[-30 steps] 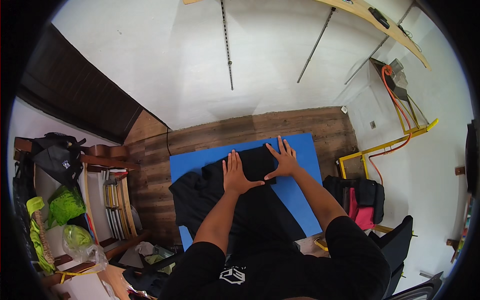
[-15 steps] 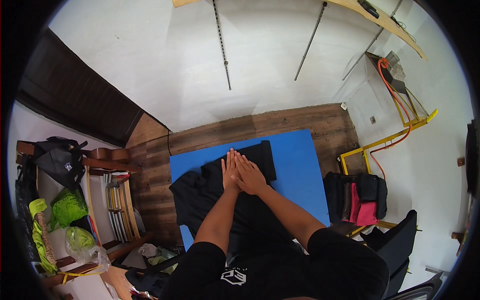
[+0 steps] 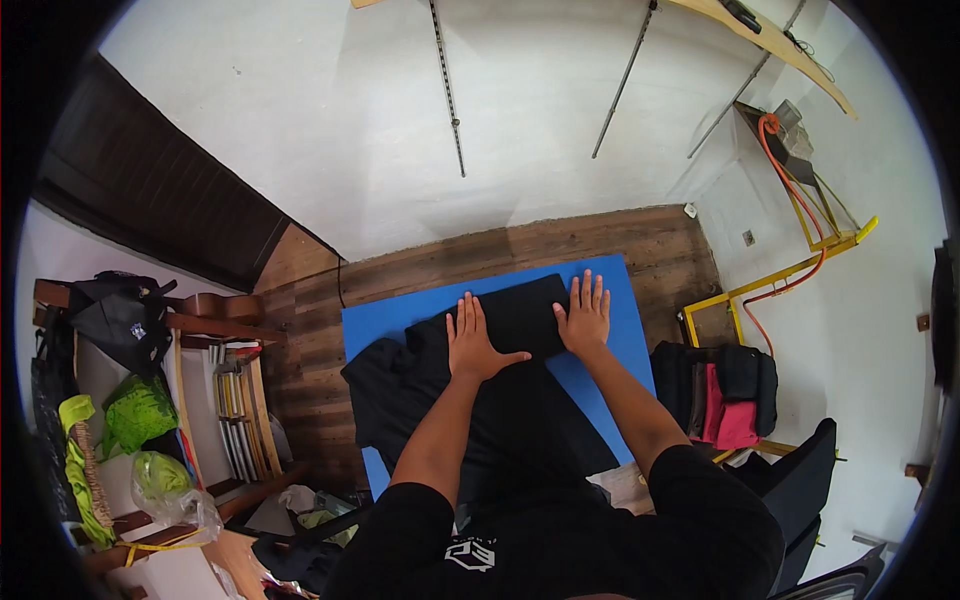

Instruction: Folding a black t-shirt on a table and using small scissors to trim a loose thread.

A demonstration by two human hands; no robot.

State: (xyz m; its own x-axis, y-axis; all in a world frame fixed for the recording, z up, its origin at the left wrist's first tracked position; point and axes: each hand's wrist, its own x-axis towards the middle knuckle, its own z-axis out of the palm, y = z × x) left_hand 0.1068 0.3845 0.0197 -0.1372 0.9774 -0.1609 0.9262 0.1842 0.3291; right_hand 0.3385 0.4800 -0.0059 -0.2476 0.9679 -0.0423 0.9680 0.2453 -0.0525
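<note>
A black garment (image 3: 500, 425) lies spread over a blue tabletop (image 3: 628, 345), one part of it forming a neat flat band at the far right. On this cloth rests my left hand (image 3: 474, 345), palm down, its thumb stretched toward the right. My right hand (image 3: 587, 318) lies flat along the band's right edge, fingers spread and pointing away from me, partly over bare blue surface. Neither hand grips anything. The near part of the garment runs toward my body, where my black shirt makes its end hard to make out.
To the left stands a wooden shelf with a black bag (image 3: 125, 325), books (image 3: 235, 420) and green bundles (image 3: 140, 412). At right are a stack of folded clothes (image 3: 735, 425), a yellow metal frame (image 3: 780, 280) and a black chair (image 3: 800, 480). A white wall (image 3: 520, 110) rises beyond the table.
My hands, side by side on the cloth before, have moved apart. The right hand slid right to the garment's edge; the left stayed near its place, thumb now spread. The band looks flatter and reaches further right.
</note>
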